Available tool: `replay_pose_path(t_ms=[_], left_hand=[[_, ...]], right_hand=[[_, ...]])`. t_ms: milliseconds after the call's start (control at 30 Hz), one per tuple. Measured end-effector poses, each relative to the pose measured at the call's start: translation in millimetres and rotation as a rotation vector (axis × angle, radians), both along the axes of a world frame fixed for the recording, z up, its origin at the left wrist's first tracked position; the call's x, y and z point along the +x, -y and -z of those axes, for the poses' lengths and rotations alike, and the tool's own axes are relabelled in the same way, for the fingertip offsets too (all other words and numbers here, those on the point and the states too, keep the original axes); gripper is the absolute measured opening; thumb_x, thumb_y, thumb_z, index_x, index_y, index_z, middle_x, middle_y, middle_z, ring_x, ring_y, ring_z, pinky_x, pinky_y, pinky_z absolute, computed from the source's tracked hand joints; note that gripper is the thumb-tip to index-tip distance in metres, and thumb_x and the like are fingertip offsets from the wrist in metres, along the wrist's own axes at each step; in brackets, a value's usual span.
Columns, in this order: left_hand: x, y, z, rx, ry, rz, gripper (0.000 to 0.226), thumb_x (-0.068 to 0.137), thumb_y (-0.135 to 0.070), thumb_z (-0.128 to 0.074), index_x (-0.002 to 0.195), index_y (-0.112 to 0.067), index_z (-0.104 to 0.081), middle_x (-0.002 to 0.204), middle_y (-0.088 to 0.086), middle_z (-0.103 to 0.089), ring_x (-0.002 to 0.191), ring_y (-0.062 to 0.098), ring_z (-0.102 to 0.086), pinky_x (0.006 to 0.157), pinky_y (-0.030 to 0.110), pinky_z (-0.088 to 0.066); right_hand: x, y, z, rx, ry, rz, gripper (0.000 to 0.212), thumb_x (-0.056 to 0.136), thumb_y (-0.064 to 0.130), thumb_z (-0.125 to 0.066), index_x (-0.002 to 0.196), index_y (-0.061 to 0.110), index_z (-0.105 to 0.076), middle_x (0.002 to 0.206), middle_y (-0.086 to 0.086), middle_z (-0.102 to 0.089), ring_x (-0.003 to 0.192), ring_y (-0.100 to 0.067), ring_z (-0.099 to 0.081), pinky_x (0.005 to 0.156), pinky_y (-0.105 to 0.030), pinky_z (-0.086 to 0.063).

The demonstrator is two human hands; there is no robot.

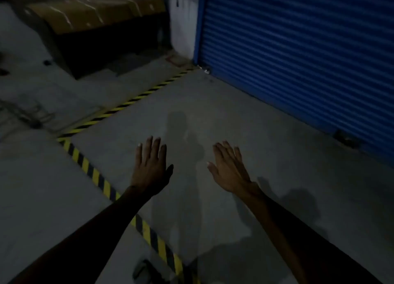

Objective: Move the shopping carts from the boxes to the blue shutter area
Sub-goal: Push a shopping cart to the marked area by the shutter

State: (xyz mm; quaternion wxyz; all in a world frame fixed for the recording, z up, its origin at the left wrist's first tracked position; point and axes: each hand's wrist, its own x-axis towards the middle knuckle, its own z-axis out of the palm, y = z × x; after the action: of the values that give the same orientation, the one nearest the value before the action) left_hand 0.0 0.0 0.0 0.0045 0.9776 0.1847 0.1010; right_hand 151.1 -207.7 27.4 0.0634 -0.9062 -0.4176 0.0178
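Observation:
The blue shutter (298,55) fills the upper right, closed down to the grey concrete floor (223,113). Cardboard boxes (85,12) are stacked at the upper left. My left hand (150,166) and my right hand (230,168) are stretched out in front of me over the floor, palms down, fingers straight, holding nothing. No shopping cart shows clearly; a dim wire shape (23,115) at the left edge is too dark to tell.
Yellow-and-black hazard tape (136,98) marks off the floor in front of the shutter, one strip running to the shutter's corner, another running toward me. A white wall strip (183,19) separates boxes and shutter. A dark object (145,271) lies at the bottom.

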Motion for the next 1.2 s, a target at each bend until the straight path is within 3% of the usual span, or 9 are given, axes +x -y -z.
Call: replay_pose_path(t_ms=[167,333,533,700,900,1200], left_hand=[[-48.7,-89.2,3.2,0.004,-0.011,-0.193,0.071,0.095,-0.052,-0.034,0.143,-0.001,-0.042,0.156,0.022,-0.03,0.148,0.04,-0.013,0.118,0.059,-0.01],[-107.7,-188.6,6.2,-0.002,-0.054,-0.341,0.069,0.098,-0.05,-0.043,0.148,-0.003,-0.035,0.16,0.02,-0.02,0.15,0.038,-0.004,0.119,0.059,-0.006],[-177.6,-281.2,5.2,-0.018,-0.049,-0.532,0.065,0.097,-0.048,-0.044,0.144,-0.002,-0.041,0.156,0.022,-0.028,0.148,0.04,-0.012,0.117,0.061,-0.012],[-221.1,-341.0,0.7,-0.044,-0.091,-0.697,0.069,0.097,-0.05,-0.045,0.146,-0.003,-0.037,0.159,0.02,-0.022,0.15,0.038,-0.005,0.119,0.058,-0.007],[-240.4,-445.4,0.2,-0.04,-0.118,-0.808,0.07,0.098,-0.05,-0.043,0.149,-0.004,-0.031,0.161,0.019,-0.015,0.15,0.037,0.001,0.12,0.056,-0.002],[-236.0,-618.3,-12.3,-0.061,-0.126,-0.925,0.071,0.099,-0.05,-0.038,0.151,-0.005,-0.023,0.163,0.017,-0.007,0.15,0.034,0.009,0.12,0.053,0.004]], right_hand=[[-22.3,-113.8,7.8,-0.019,-0.001,-0.171,0.073,0.096,0.053,-0.017,0.146,0.004,-0.036,0.152,-0.013,-0.037,0.146,-0.03,-0.021,0.118,-0.053,-0.011],[-58.3,-244.2,12.0,0.007,-0.007,-0.366,0.077,0.095,0.057,-0.011,0.15,0.005,-0.027,0.157,-0.011,-0.026,0.148,-0.027,-0.009,0.119,-0.05,-0.003],[-105.7,-381.4,6.4,0.053,-0.037,-0.567,0.066,0.102,0.05,-0.026,0.152,0.008,-0.019,0.161,-0.008,-0.016,0.149,-0.023,0.0,0.119,-0.046,0.004],[-136.0,-483.7,8.1,0.061,-0.045,-0.711,0.071,0.098,0.053,-0.022,0.151,0.007,-0.024,0.16,-0.011,-0.02,0.149,-0.026,-0.005,0.12,-0.048,0.001],[-154.4,-615.5,21.3,0.07,-0.082,-0.826,0.075,0.095,0.056,-0.02,0.149,0.005,-0.027,0.158,-0.011,-0.023,0.149,-0.026,-0.008,0.119,-0.051,-0.005],[-150.8,-827.0,24.6,0.057,-0.115,-0.92,0.065,0.101,0.047,-0.034,0.15,0.005,-0.026,0.158,-0.012,-0.024,0.148,-0.028,-0.008,0.118,-0.052,-0.004]])
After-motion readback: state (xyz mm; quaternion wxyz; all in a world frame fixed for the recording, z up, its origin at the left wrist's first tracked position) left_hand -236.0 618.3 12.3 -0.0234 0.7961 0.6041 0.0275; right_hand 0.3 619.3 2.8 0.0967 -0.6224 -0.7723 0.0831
